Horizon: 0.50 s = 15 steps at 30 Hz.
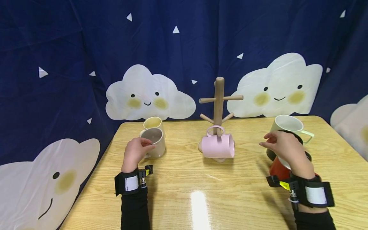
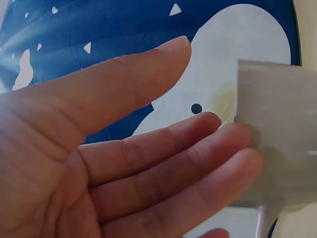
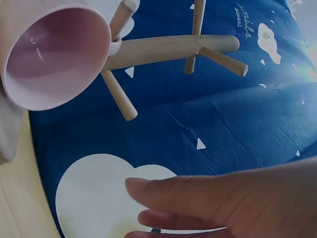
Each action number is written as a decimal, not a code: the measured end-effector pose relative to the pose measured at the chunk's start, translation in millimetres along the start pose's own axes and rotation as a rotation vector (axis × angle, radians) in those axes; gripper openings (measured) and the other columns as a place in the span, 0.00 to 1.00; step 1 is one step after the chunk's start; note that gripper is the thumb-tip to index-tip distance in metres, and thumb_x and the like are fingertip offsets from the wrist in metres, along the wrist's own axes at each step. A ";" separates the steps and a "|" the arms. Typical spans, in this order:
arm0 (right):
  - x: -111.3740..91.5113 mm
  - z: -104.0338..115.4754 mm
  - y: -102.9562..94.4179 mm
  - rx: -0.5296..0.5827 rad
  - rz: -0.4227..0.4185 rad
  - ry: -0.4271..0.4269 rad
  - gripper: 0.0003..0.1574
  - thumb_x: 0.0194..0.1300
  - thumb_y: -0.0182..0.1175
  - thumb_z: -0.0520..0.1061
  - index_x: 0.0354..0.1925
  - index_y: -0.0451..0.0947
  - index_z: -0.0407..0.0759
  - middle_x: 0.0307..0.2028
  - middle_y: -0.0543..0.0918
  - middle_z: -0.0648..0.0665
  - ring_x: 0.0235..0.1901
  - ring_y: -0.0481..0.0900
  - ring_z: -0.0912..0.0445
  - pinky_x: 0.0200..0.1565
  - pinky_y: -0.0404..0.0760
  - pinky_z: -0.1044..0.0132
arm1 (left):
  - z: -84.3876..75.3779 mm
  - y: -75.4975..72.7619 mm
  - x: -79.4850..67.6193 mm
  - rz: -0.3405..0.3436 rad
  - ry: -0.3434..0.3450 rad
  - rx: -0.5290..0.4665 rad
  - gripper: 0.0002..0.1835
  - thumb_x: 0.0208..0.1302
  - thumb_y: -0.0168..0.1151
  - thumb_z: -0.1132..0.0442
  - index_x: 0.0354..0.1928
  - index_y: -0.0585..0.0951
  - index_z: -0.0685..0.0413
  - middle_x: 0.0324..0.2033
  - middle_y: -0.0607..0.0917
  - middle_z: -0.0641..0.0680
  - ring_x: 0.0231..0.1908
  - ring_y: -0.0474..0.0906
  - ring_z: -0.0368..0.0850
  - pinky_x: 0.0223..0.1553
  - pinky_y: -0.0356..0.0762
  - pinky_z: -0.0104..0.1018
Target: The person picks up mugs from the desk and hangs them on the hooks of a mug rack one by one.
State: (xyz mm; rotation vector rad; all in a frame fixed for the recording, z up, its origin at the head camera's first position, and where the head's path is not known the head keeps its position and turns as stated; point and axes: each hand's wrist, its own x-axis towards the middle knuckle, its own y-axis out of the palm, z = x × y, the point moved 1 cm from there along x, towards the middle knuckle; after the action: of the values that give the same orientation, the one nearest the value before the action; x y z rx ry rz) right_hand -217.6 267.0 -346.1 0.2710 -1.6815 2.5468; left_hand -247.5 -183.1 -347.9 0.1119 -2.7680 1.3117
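My left hand (image 1: 135, 153) is at the near left side of a grey mug (image 1: 159, 149), its fingers loosely extended. In the left wrist view the fingertips (image 2: 247, 161) lie against or just before the mug's wall; contact is hard to tell. My right hand (image 1: 290, 151) hovers by a black mug (image 1: 271, 155) on the right, thumb and fingers apart with nothing between them. Between the hands, a pink mug (image 1: 216, 147) hangs sideways by its handle on a low peg of a wooden mug tree (image 1: 219, 108). Its mouth (image 3: 57, 59) shows in the right wrist view.
Behind the grey mug stands a yellow mug (image 1: 152, 122). A white mug (image 1: 283, 124) with a pale green handle is at the back right. Something red (image 1: 278, 170), partly hidden by my right arm, sits nearer. A dark blue curtain (image 1: 184, 57) backs the wooden table (image 1: 178, 198).
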 end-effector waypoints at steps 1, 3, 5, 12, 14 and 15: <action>0.4 0.9 -0.7 0.010 -0.019 -0.006 0.29 0.52 0.61 0.57 0.41 0.76 0.33 0.33 0.82 0.33 0.34 0.77 0.42 0.35 0.74 0.45 | -1.0 1.3 0.1 -0.001 0.004 0.003 0.16 0.49 0.64 0.55 0.35 0.82 0.61 0.35 0.84 0.61 0.36 0.77 0.50 0.38 0.74 0.46; 1.5 4.0 -1.9 0.040 -0.081 -0.021 0.27 0.53 0.60 0.56 0.40 0.76 0.33 0.32 0.83 0.33 0.33 0.78 0.43 0.35 0.74 0.45 | -3.0 2.7 -0.2 -0.006 0.019 0.018 0.17 0.49 0.64 0.54 0.35 0.82 0.61 0.35 0.84 0.61 0.36 0.77 0.50 0.39 0.74 0.46; 3.9 10.6 -4.6 0.093 -0.158 -0.041 0.25 0.54 0.60 0.54 0.39 0.77 0.33 0.32 0.83 0.33 0.32 0.78 0.43 0.35 0.74 0.45 | -4.5 3.0 -0.7 -0.007 0.029 0.034 0.16 0.48 0.64 0.55 0.35 0.82 0.61 0.35 0.84 0.60 0.36 0.77 0.50 0.39 0.74 0.46; 43.6 75.3 -62.6 0.320 -0.310 -0.135 0.23 0.52 0.61 0.55 0.40 0.80 0.40 0.38 0.83 0.37 0.31 0.78 0.59 0.33 0.75 0.73 | -6.6 2.8 -2.0 -0.014 0.049 0.065 0.17 0.48 0.64 0.54 0.35 0.82 0.61 0.36 0.84 0.61 0.37 0.77 0.51 0.40 0.74 0.48; 65.6 97.7 -85.8 0.361 -0.228 -0.193 0.26 0.51 0.62 0.56 0.46 0.79 0.43 0.44 0.82 0.38 0.35 0.78 0.62 0.37 0.75 0.74 | -7.5 3.4 -2.2 -0.016 0.055 0.068 0.17 0.49 0.64 0.54 0.35 0.82 0.61 0.36 0.84 0.61 0.37 0.77 0.51 0.40 0.74 0.47; 78.0 107.5 -94.6 0.386 -0.157 -0.229 0.29 0.51 0.62 0.56 0.49 0.76 0.43 0.48 0.80 0.39 0.40 0.77 0.61 0.43 0.76 0.70 | -7.9 3.8 -2.1 -0.017 0.059 0.069 0.17 0.49 0.64 0.54 0.35 0.82 0.61 0.35 0.84 0.61 0.36 0.77 0.51 0.39 0.74 0.47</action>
State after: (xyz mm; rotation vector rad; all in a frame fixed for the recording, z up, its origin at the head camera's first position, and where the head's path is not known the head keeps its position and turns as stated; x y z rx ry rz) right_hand -267.7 203.2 -204.6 0.7120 -1.1504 2.7835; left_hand -245.4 -174.5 -346.0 0.0990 -2.6687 1.3832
